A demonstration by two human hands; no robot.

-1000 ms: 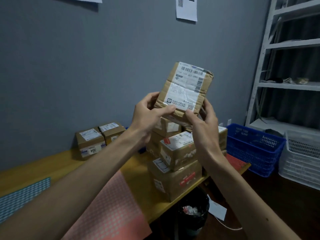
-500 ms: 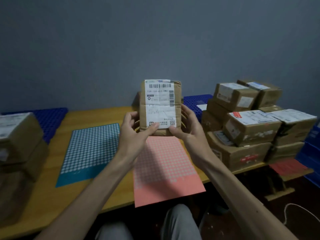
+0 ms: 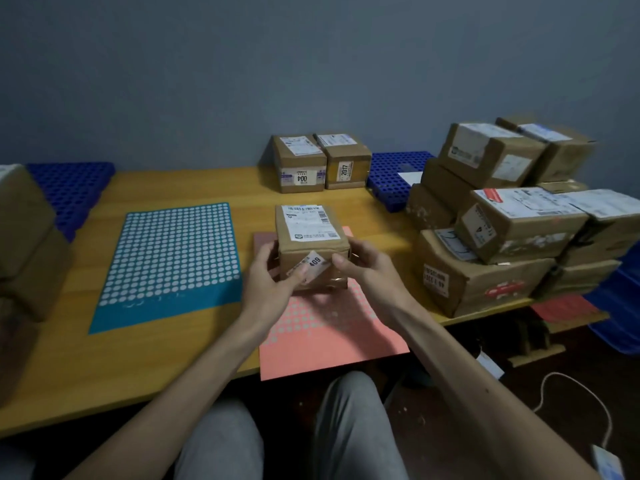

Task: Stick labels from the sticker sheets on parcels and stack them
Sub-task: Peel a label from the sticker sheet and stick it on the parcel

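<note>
A small brown parcel with a white shipping label on top sits on the pink sticker sheet, and both hands hold it. My left hand grips its left side, thumb on a white tag marked 409 on the front face. My right hand grips its right side, fingers curled round the edge. A teal sticker sheet with white dots lies to the left on the yellow table.
Two labelled parcels stand at the table's back by the grey wall. A tall pile of parcels fills the right end. More boxes sit at the left edge. Blue crates lie behind. My knees show under the table.
The parcel came down from in front of my face onto the pink sheet and was turned so its front face shows. My view swung down toward the table.
</note>
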